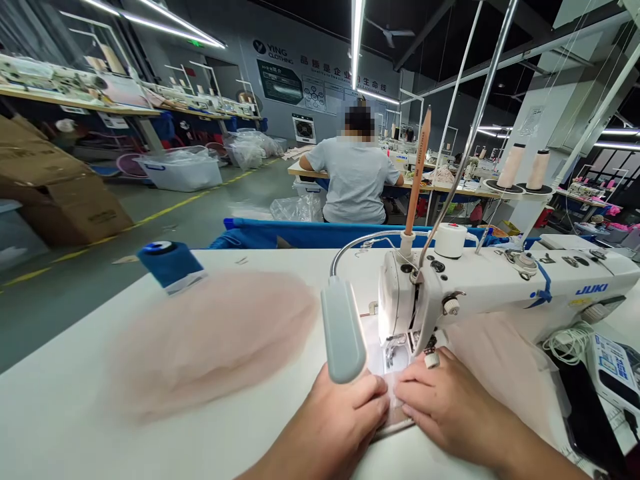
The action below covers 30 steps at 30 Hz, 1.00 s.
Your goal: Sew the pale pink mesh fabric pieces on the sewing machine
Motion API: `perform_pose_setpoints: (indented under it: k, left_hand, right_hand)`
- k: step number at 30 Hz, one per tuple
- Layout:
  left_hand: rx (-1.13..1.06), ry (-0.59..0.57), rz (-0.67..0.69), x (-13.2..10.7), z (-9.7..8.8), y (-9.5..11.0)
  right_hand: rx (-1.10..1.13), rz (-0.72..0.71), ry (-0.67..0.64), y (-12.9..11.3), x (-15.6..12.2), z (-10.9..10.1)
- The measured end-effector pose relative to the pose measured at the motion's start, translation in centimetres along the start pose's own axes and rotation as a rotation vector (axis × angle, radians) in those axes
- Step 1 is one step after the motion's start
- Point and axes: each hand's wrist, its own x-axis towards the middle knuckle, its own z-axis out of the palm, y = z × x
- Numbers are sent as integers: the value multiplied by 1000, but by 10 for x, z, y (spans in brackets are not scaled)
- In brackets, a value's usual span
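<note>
Both hands are at the needle area of a white JUKI sewing machine [400, 293]. A strip of sheer pale pink fabric [395, 400] lies between them, just in front of the presser foot [397, 357]. My left hand [345, 410] has its fingers curled and pressed together on the fabric's left side, partly behind the grey-green lamp head [343, 330]. From the right, my right hand [445, 397] grips the fabric with bent fingers, thumb side near the foot. More pale pink fabric [500, 360] spreads under the machine arm. Exactly how the fingertips hold the cloth is partly hidden.
A blurred heap of sheer pink fabric [215, 340] lies on the left of the white table [60, 407], near a blue thread cone [170, 263]. At right are a black phone [585, 407] and a coiled white cable [567, 343]. A person [355, 177] sits ahead, back turned.
</note>
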Motion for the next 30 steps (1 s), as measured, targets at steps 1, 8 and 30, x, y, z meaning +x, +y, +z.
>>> perform_pose_setpoints:
  k: [1,8,30]
  left_hand:
    - [3,3,18,-1,0,0]
    - [29,-36,12,-4,-1,1]
    - [85,-35,-198,-7,0,-41]
  right_hand:
    - [3,-12,-1,0,0,0]
    - [-7,-7,28,-1,2,2]
    - [12,151,187,7,9,12]
